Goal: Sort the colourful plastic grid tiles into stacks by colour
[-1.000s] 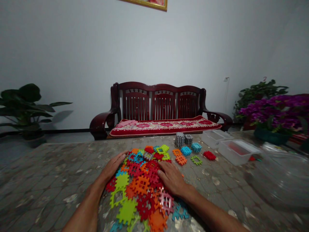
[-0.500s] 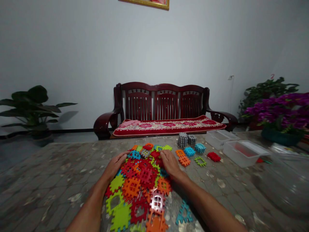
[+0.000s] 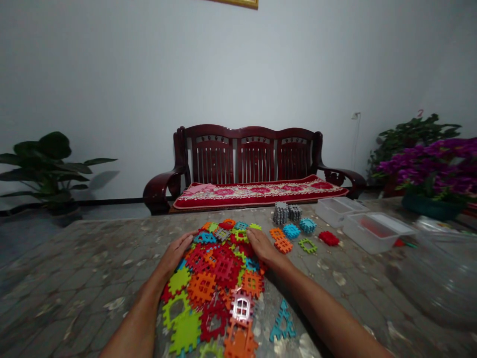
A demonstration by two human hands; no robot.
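A heap of colourful interlocking plastic tiles [image 3: 223,268] in red, orange, green and blue lies on the table in front of me. My left hand [image 3: 179,250] lies along the heap's far left edge, fingers stretched forward and touching tiles. Against the far right edge rests my right hand [image 3: 261,244], its fingers extended over the tiles; some fingertips are hidden. Neither hand grips a tile. A blue triangular tile [image 3: 282,323] lies apart, left of my right forearm.
Beyond my right hand are grey tile stacks [image 3: 280,213], blue tile stacks [image 3: 291,230], orange tiles [image 3: 283,245], a green frame tile [image 3: 307,245] and red tiles [image 3: 329,238]. Clear plastic boxes [image 3: 372,243] and a large transparent container [image 3: 439,278] stand at the right.
Both hands stay at the sides of the heap, with the right edge pressed slightly inward and a few tiles there shifted. The view has tilted slightly.
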